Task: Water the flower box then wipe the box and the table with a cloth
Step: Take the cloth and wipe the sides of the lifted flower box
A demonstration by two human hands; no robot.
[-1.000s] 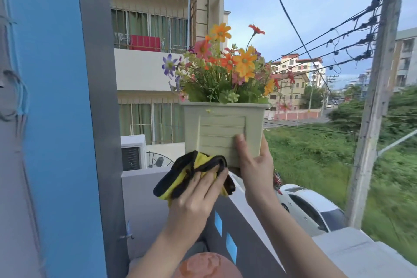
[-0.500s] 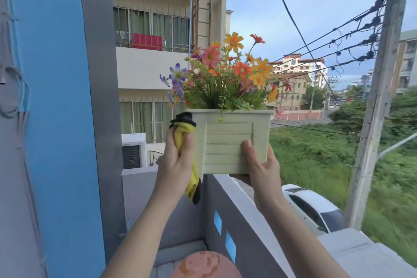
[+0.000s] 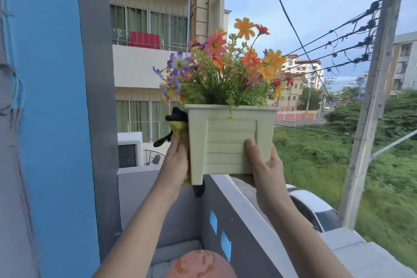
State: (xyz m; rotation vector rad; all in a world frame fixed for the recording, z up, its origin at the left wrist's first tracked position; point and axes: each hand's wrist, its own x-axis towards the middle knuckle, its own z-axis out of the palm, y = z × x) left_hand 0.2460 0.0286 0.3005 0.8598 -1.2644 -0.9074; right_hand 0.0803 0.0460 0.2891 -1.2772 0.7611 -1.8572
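Pale green plastic flower box (image 3: 230, 142) is raised in the air above the grey balcony wall (image 3: 248, 212), its mixed orange, pink and purple flowers (image 3: 225, 67) standing upright. The right hand (image 3: 266, 171) holds it from below, thumb pressed on the ribbed front panel, fingers hidden under the base. The left hand (image 3: 174, 165) grips a bunched yellow-and-black cloth (image 3: 177, 123) against the box's left side, cloth ends sticking out above and below that hand. A white car (image 3: 316, 210) sits beneath the right forearm.
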